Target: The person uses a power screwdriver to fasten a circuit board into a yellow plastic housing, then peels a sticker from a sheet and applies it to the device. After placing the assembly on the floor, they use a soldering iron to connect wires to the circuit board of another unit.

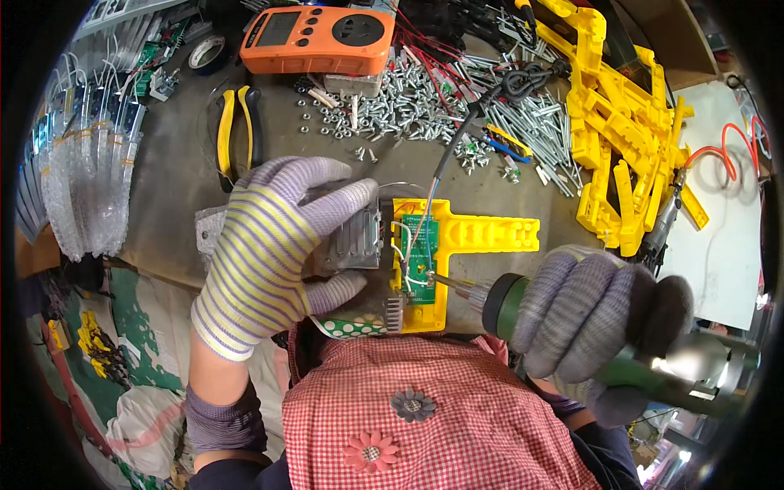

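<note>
A yellow plastic housing with a long handle lies in front of me, and a green circuit board with white wires sits in it. My left hand, in a striped glove, is closed round a silver metal block left of the board. My right hand, in a grey-purple glove, wraps round a green power screwdriver. Its thin bit points left and meets the lower part of the board. A dark cable rises from the board toward the far side.
Beyond the board lie heaped screws and an orange multimeter. Yellow-handled pliers rest past my left hand. Yellow plastic housings pile up at far right. Wrapped strips stand left, near a tape roll.
</note>
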Tool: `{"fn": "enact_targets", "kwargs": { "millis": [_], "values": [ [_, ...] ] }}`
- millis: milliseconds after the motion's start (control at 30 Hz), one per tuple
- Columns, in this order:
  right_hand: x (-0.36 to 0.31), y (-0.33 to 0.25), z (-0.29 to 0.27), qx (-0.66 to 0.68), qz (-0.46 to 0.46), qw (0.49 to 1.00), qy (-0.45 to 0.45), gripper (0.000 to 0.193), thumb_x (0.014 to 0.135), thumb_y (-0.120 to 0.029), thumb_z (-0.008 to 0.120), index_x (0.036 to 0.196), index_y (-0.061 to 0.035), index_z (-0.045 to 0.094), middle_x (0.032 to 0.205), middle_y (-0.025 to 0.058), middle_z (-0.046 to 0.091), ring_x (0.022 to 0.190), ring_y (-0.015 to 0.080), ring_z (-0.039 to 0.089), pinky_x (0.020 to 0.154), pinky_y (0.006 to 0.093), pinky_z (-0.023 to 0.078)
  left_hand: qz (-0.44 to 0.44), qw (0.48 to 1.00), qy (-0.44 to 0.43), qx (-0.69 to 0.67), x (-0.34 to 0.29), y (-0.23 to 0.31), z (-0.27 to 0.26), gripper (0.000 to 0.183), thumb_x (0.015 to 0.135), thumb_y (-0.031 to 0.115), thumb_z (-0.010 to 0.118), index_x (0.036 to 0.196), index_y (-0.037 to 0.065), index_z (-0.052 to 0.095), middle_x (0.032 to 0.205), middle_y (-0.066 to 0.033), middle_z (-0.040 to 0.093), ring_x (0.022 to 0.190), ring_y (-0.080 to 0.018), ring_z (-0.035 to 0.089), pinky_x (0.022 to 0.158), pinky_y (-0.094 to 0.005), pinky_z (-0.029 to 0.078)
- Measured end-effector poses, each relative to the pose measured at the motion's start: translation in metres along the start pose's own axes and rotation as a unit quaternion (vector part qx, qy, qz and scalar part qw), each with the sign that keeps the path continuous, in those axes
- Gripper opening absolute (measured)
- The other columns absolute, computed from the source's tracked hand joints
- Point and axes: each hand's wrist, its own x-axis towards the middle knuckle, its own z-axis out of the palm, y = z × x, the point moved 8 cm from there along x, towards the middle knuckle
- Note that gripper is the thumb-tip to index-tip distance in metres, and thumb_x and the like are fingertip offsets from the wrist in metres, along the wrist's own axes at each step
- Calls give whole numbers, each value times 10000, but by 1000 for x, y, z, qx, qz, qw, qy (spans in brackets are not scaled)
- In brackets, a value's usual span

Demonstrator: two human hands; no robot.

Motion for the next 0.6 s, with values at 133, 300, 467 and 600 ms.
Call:
{"fn": "enact_targets", "kwargs": {
  "millis": [133, 300, 467, 600],
  "values": [
    [-6, 5, 9, 119, -29, 990, 65, 194, 904, -139, 722, 952, -86, 542, 737, 145, 654, 605, 285, 650, 541, 426, 554, -11, 1000, -15, 1, -9, -7, 13, 764, 538, 219, 849, 1265, 106, 643, 1157, -122, 627, 1053, -351, 590, 937, -457, 455],
    [-1, 9, 13, 22, 73, 990, 119, 153, 914, -169, 713, 971, -116, 580, 736, 139, 656, 588, 273, 635, 523, 427, 540, -13, 1000, -13, 8, -10, -7, 13, 756, 561, 234, 848, 1277, 111, 636, 1137, -119, 629, 1027, -346, 592, 924, -455, 458],
    [3, 18, 20, -16, 17, 998, 63, 235, 946, -233, 684, 1041, -49, 574, 687, 120, 655, 548, 265, 647, 487, 386, 543, -50, 998, -9, 36, -14, -3, 12, 777, 560, 278, 859, 1291, 132, 639, 1123, -106, 608, 1040, -325, 587, 957, -468, 438],
    [10, 20, 21, 18, 44, 996, -75, 347, 999, -298, 624, 944, 45, 620, 635, 143, 649, 507, 305, 654, 475, 387, 555, -84, 996, 22, 27, -18, 8, 12, 783, 551, 251, 865, 1288, 112, 638, 1083, -106, 606, 1011, -321, 583, 952, -468, 436]
  ]
}}
